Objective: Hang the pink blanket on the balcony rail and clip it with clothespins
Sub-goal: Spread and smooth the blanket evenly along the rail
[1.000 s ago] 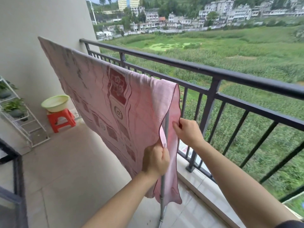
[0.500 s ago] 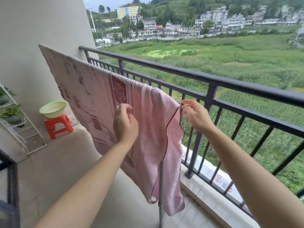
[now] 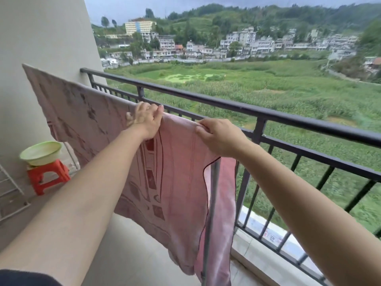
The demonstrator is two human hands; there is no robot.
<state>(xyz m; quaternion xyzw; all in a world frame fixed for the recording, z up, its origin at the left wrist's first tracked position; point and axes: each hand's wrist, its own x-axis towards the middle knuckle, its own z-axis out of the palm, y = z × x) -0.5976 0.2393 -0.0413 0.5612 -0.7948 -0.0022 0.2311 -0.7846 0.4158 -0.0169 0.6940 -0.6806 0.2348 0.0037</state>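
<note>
Outside, green fields point(image 3: 268, 89) run up to a hillside packed with pale houses point(image 3: 237, 44) under a grey sky, and I'm looking over it all from a balcony with a dark metal railing point(image 3: 288, 119) slanting across my view. Right, hands are up at the top of the blanket point(image 3: 177, 172) now. It's pink with dark red patterned bands, and it hangs folded over a line just inside the railing, on my side of it. One half drops toward me and the other falls behind a grey upright pole point(image 3: 212, 213) at the near end. Whatever bar carries it is hidden under the cloth, so I can't tell whether the fabric touches the railing at all.

Left hand point(image 3: 147, 122) sits on the top fold, fingers hooked over the far side and thumb lying along the ridge, so it's holding the blanket there. Right hand point(image 3: 221, 138) is further along at the near end of the fold, just above the pole. Its fingers are bent down onto the cloth and its thumb is tucked against them, gripping the fabric at that corner. Both forearms reach in from the bottom of my view, bare.

The blanket stretches away to the left toward the cream wall point(image 3: 41, 34), its far top corner standing out against the paint. Down on the tiled floor point(image 3: 127, 244), an orange stool point(image 3: 48, 176) carries a light green basin point(image 3: 41, 152), and a white wire shelf point(image 3: 8, 190) pokes in at the left edge
</note>
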